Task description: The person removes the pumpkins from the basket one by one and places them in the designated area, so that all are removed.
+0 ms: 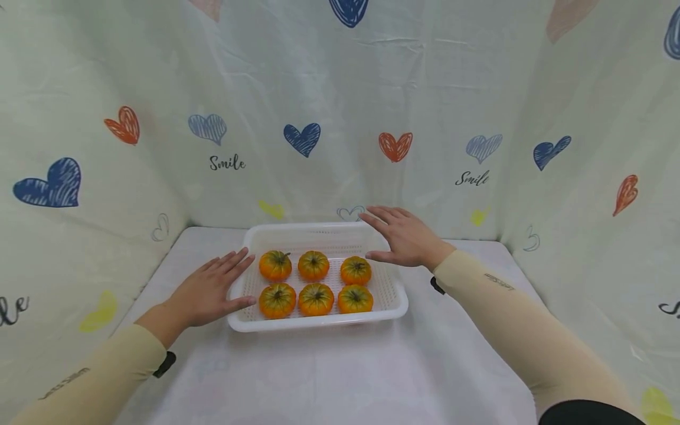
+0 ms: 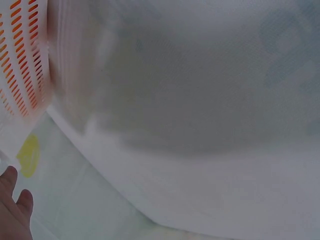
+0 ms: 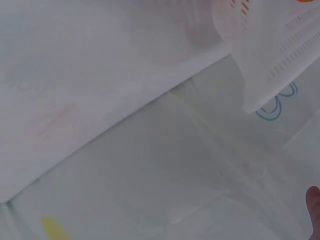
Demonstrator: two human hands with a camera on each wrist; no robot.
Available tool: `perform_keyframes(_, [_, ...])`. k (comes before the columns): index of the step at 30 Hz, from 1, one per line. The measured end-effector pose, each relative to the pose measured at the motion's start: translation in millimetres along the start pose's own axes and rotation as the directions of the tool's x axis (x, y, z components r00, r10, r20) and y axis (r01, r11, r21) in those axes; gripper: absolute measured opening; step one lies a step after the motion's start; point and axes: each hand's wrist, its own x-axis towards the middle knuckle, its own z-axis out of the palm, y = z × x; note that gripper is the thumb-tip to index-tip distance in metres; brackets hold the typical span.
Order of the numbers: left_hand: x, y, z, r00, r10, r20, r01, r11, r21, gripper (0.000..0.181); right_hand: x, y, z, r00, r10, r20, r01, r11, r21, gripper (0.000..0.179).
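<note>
"Smile" is read twice in black script on the back cloth (image 1: pixel 329 77): the left print (image 1: pixel 227 163) is placed below a light blue heart (image 1: pixel 208 128), the right print (image 1: pixel 472 178) below another. On the left side cloth (image 1: pixel 48 248), a cut-off "le" (image 1: pixel 13 311) is seen at the head view's edge. On the right side cloth (image 1: pixel 589 248), a cut-off script letter (image 1: pixel 670 309), apparently S, is noted. Small dark lettering is borne by the left sleeve (image 1: pixel 101 378) and right sleeve (image 1: pixel 510 319); neither can be deciphered.
</note>
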Motion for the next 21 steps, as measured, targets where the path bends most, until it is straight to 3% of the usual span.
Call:
perform_keyframes(13, [-0.8,-2.6,7.2,1.000,-0.016,-0.002,0.016,0.997,-0.076,0.103,37.3,-27.2,-11.2,0.998,-0.017,0.068,0.012,0.997,0.073,0.088])
perform_keyframes(21, [0.0,-2.5,9.1,0.999,-0.033,0.026,0.036,0.993,-0.110,0.100,56.2,-46.5,-8.6,0.986,0.051,0.156,-0.076,0.985,0.156,0.086])
